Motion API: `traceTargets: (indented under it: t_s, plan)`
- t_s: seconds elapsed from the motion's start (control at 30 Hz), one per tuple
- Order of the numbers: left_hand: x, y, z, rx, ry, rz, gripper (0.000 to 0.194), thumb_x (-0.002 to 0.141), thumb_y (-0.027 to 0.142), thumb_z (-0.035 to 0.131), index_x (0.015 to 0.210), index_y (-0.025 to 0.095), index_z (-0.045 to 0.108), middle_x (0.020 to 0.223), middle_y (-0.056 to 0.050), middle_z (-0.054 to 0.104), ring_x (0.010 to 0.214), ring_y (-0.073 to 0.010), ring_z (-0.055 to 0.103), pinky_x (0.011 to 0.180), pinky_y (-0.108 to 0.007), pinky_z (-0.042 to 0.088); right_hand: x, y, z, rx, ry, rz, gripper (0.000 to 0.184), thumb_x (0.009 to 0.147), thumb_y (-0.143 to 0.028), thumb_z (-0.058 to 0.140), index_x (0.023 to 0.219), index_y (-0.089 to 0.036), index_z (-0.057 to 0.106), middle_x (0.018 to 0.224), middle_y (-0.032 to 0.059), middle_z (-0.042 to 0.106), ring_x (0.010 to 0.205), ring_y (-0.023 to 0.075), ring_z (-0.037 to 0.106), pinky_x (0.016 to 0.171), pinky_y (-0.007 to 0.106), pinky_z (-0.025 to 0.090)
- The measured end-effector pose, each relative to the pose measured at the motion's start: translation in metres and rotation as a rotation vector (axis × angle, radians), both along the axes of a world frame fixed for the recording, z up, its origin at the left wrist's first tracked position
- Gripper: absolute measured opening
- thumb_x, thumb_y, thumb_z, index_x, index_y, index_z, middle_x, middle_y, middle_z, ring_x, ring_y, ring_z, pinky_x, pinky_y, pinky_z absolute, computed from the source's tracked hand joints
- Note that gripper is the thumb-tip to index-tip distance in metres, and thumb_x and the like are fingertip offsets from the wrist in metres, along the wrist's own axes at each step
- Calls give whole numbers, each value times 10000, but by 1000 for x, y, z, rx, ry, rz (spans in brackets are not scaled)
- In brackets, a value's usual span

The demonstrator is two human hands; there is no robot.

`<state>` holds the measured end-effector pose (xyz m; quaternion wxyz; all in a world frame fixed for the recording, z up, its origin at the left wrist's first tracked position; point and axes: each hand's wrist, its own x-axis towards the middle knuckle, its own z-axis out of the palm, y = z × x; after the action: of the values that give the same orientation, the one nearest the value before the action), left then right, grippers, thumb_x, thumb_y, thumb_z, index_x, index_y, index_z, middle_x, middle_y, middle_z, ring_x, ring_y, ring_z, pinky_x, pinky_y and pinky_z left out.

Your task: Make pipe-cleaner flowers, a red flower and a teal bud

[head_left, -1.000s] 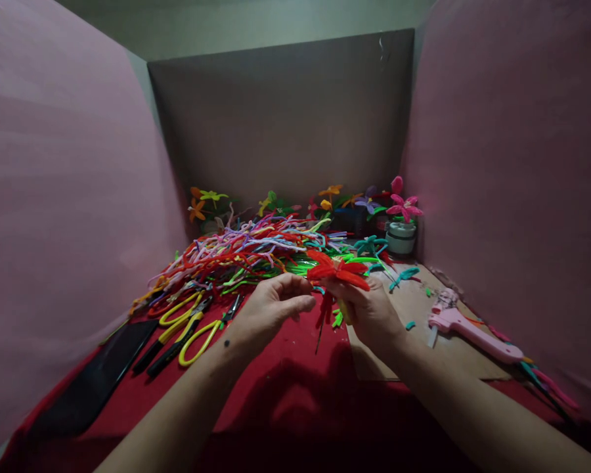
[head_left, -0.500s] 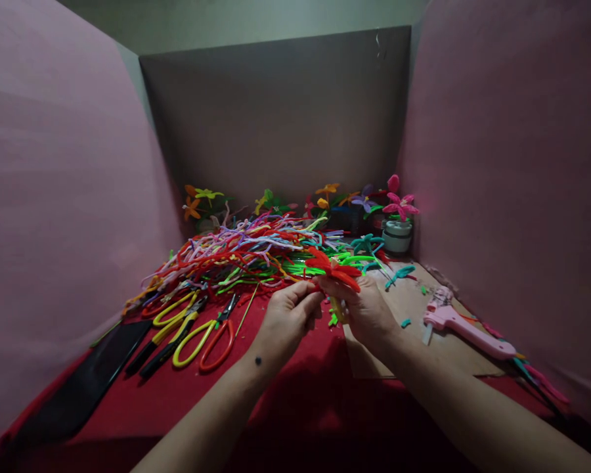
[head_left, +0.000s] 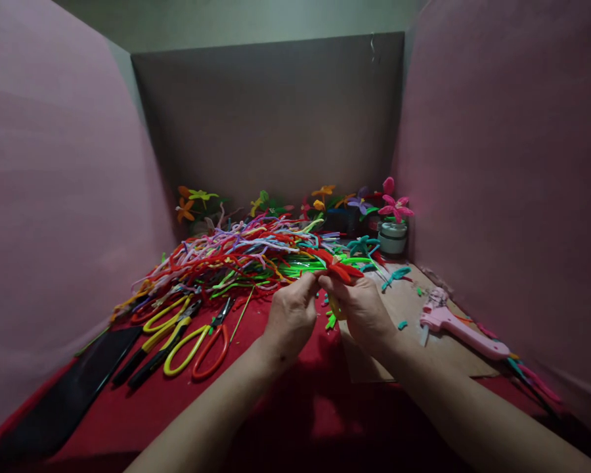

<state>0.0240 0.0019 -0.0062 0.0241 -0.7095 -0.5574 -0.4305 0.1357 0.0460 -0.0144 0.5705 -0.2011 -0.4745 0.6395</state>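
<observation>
A red pipe-cleaner flower (head_left: pixel 342 268) with a pale centre is held up over the front of the table. My right hand (head_left: pixel 362 305) is closed around its base, and a yellowish-green piece, perhaps the stem, shows below the fingers. My left hand (head_left: pixel 295 309) pinches at the flower's left side, its fingertips touching those of the right. What exactly lies between the left fingertips is hidden. Just behind both hands lies a big heap of coloured pipe cleaners (head_left: pixel 246 246), with a bright green bundle (head_left: pixel 303 266) nearest the flower.
Scissors with yellow and red handles (head_left: pixel 197 351), pliers (head_left: pixel 162 341) and a black flat item (head_left: pixel 73 387) lie left. A pink glue gun (head_left: pixel 460 325) rests on a brown board (head_left: pixel 408 358) at right, beside a teal petal piece (head_left: pixel 396 277). A potted pink flower (head_left: pixel 394 226) stands behind.
My left hand has turned slightly, its knuckles now facing up more, while still pinching at the flower. The red flower has tilted a little. The whole view has shifted slightly.
</observation>
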Motion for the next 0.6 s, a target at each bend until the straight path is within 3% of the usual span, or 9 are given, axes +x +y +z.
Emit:
traceTargets:
  t_s: [0.13, 0.37, 0.5, 0.6]
  plan:
    - [2, 5, 4, -158, -412, -135, 203, 842, 223, 450, 648, 172, 484, 543, 57, 391, 485, -66, 342, 468, -186, 283, 2, 1, 4, -3, -11, 31, 132, 574, -230, 749, 677, -167, 695, 496, -54, 500, 441, 50, 324, 442, 211, 260]
    - [2, 9, 11, -559, -1117, -505, 251, 772, 351, 594, 666, 175, 451, 456, 101, 311, 340, -16, 191, 349, -155, 165, 1, 12, 4, -47, 65, 95, 96, 566, -204, 742, 656, -189, 711, 609, -11, 628, 561, 101, 499, 543, 226, 390]
    - [-4, 9, 7, -701, -1286, -737, 221, 790, 366, 593, 757, 179, 482, 462, 118, 278, 332, -8, 109, 319, -134, 169, 2, 17, 1, -57, 65, 208, 106, 591, -197, 732, 694, -182, 718, 651, -4, 654, 590, 96, 533, 587, 217, 414]
    - [-10, 9, 2, -764, -1311, -853, 247, 799, 395, 574, 747, 167, 493, 471, 117, 259, 340, -9, 76, 305, -129, 174, 2, 17, 0, -68, 74, 255, 85, 559, -191, 747, 621, -185, 689, 560, -25, 612, 509, 83, 494, 528, 214, 393]
